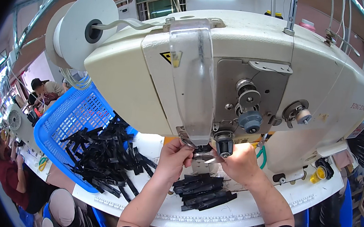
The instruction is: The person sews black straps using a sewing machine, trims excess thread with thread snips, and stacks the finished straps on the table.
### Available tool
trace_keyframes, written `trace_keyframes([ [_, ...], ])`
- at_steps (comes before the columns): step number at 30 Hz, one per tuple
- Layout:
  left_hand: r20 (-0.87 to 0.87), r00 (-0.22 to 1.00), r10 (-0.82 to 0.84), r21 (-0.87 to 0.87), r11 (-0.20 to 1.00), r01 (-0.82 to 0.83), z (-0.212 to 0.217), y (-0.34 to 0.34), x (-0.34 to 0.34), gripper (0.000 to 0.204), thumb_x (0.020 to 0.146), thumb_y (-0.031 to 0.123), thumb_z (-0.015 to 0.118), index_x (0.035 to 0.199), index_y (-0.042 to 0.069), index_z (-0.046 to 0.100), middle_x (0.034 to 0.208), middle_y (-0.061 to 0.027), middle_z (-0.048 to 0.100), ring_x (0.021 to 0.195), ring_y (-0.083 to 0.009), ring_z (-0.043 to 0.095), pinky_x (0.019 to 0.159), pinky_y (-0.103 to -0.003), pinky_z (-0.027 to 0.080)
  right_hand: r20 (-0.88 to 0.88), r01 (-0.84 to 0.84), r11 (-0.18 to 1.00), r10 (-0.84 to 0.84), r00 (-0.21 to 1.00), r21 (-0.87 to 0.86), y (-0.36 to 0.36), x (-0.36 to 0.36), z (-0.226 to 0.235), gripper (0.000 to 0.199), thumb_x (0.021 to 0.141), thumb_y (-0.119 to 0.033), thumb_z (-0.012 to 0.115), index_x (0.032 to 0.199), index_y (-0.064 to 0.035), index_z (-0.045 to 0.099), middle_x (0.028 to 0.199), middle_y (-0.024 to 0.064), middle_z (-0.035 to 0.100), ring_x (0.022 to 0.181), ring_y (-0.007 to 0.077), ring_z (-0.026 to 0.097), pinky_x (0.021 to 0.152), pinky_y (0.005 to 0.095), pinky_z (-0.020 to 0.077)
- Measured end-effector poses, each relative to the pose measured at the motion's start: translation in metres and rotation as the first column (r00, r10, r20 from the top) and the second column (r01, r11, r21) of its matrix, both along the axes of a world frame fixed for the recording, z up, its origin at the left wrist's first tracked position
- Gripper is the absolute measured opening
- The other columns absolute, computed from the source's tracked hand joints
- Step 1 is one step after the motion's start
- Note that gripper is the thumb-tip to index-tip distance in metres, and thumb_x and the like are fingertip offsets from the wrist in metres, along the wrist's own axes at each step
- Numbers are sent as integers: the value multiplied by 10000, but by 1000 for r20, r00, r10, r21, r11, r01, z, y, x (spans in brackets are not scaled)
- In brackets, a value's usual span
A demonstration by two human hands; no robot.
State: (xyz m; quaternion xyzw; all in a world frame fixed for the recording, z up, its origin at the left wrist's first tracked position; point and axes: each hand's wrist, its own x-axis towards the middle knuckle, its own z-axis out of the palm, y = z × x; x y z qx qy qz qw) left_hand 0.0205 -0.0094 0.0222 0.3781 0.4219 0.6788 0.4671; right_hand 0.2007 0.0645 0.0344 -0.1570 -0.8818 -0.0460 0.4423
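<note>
At the sewing point of a large cream sewing machine [117, 88], both hands meet under the head. My left hand [172, 159] is closed in a pinch just left of the needle area, with a dark piece [202, 148] beside its fingertips. My right hand [241, 164] is closed too, right of the needle area. A thin pale pointed piece [215, 160] shows at its fingertips; whether it is held or part of the machine, I cannot tell. What each hand grips is mostly hidden. Near my wrists, several black fabric strips [202, 192] lie in a stack on the white table [166, 215].
A blue basket [49, 132] spills loose black strips [101, 153] onto the table at left. Green-handled scissors [263, 156] stand behind my right hand. A yellow cup [318, 175] sits at right; a ruler strip [224, 212] follows the front edge. Co-workers [10, 165] sit at left.
</note>
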Motion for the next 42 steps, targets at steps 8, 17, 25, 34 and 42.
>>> trace_keyframes([
  [8,15,999,32,35,999,-33,-8,10,2,61,840,35,541,783,13,547,634,-54,530,429,-105,468,385,-199,371,-67,1,1000,-1,998,9,2,-1,2,128,707,-119,668,822,-78,629,569,68,571,480,252,569,431,330,439],
  [17,-4,999,54,44,998,-54,-6,12,4,75,862,76,535,816,17,543,644,-34,526,417,-78,436,383,-189,342,-74,23,1000,-23,997,4,6,2,3,104,680,-109,656,771,-87,609,563,53,548,503,230,567,472,334,445],
  [25,18,998,62,-3,998,-62,-1,8,9,68,838,13,489,780,19,526,638,-60,531,425,-113,470,393,-207,386,-14,-8,998,7,1000,-61,6,14,7,75,712,-113,648,778,-90,619,566,46,577,528,224,582,503,331,430],
  [34,43,995,91,43,995,-92,-5,3,8,53,864,76,515,843,27,509,631,-53,530,420,-118,469,395,-212,397,28,42,996,-40,999,-75,2,15,6,73,722,-111,644,780,-74,617,573,53,576,525,233,576,506,332,427],
  [42,-83,996,-35,-46,998,32,-24,-39,30,191,893,191,521,945,8,538,708,-88,597,578,-178,597,509,-245,478,44,16,998,-13,999,-52,-19,20,16,200,699,-104,641,889,-56,603,656,72,582,579,252,573,532,356,447],
])
